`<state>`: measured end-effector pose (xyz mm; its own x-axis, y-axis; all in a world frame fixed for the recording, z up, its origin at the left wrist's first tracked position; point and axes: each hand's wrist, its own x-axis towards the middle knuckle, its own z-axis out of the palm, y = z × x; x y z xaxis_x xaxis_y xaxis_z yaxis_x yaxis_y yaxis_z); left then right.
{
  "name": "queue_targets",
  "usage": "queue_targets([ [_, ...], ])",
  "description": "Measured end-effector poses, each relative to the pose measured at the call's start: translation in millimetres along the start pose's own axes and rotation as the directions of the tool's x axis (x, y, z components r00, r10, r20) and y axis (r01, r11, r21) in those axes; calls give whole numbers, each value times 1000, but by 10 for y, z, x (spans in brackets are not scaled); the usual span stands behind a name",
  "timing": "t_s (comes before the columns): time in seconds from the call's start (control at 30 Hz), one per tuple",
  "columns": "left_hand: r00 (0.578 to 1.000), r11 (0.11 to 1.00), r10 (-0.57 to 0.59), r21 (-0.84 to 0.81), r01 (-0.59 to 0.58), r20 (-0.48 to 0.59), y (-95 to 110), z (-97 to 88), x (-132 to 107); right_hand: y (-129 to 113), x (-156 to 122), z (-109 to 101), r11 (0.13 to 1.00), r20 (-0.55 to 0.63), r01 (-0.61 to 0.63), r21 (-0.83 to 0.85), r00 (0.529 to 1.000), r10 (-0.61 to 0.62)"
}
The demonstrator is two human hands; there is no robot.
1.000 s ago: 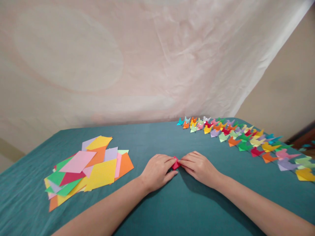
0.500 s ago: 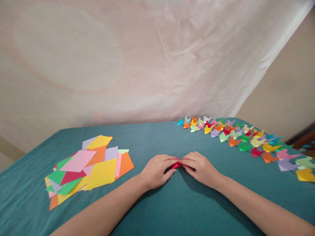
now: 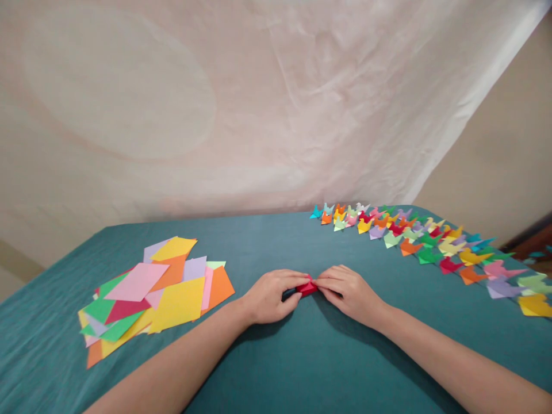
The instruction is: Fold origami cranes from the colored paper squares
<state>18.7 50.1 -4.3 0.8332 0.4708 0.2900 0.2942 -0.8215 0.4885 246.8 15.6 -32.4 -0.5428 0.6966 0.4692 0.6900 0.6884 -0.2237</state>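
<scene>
A small folded piece of red paper is between my two hands, just above or on the teal cloth in the middle of the table. My left hand grips its left end between fingers and thumb. On the other end, my right hand pinches the paper's right edge with closed fingertips. The fingers partly cover the paper, so its full shape cannot be made out.
To the left lies a loose pile of coloured paper sheets. Rows of small folded paper birds in many colours stand along the right side. A pale cloth hangs behind the teal-covered table.
My left fingers and thumb have shifted slightly left and drawn apart, so more of the red paper shows. My right hand has hardly moved.
</scene>
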Motion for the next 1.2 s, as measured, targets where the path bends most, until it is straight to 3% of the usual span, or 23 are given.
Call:
queue_targets([
  [0.6,999,1000,25,14,-25,20,-41,9,1,-14,11,-3,1000,-14,-12,2,1000,12],
  [1.2,997,996,9,92,-2,-75,-71,35,-5,-23,-9,-17,992,-53,-64,106,996,70],
])
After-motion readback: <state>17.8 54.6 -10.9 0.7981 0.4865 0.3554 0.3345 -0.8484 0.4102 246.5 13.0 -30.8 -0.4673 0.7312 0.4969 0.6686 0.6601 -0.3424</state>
